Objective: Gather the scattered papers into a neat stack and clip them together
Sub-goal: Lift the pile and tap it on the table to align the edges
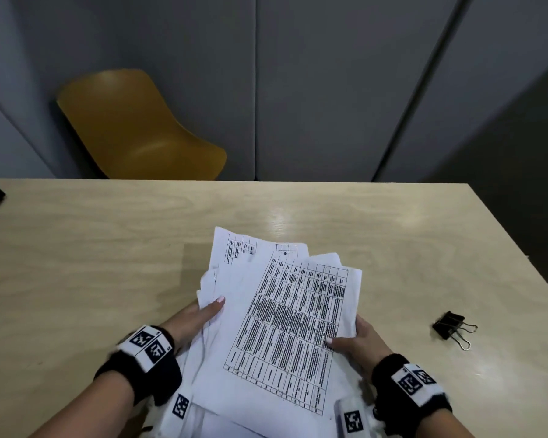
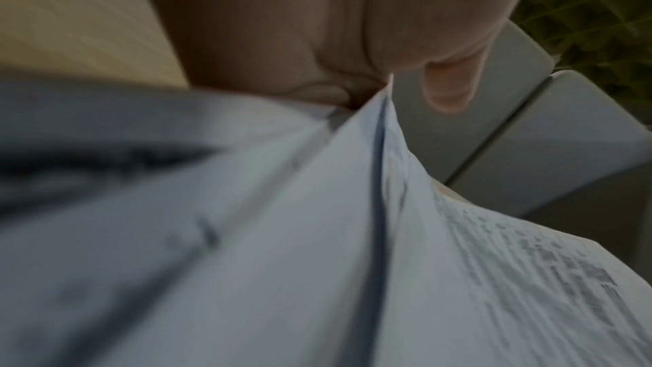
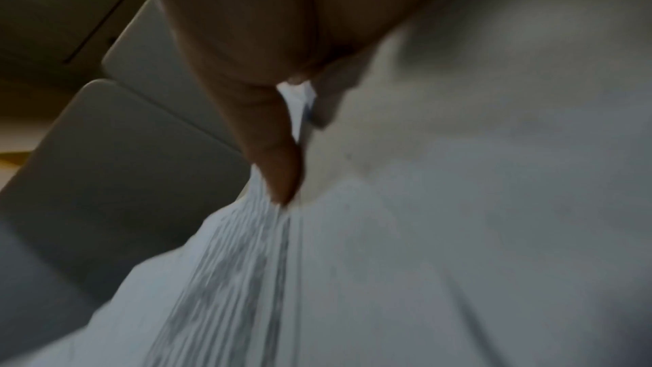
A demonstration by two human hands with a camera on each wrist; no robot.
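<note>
Left hand (image 1: 203, 314) and right hand (image 1: 353, 339) grasp the uneven papers (image 1: 282, 314), apparently mid-gathering; squaring edges comes next, before the clip (image 1: 453, 327) lying at right.

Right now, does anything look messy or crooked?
Yes. The papers held between the left hand and right hand are fanned out, with corners poking out at different angles. The binder clip lies apart on the table, not yet on them.

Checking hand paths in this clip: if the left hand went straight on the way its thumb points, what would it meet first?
The left hand already grips the papers; straight on it would only slide further across them, then probably bare table. Depth is unclear.
</note>
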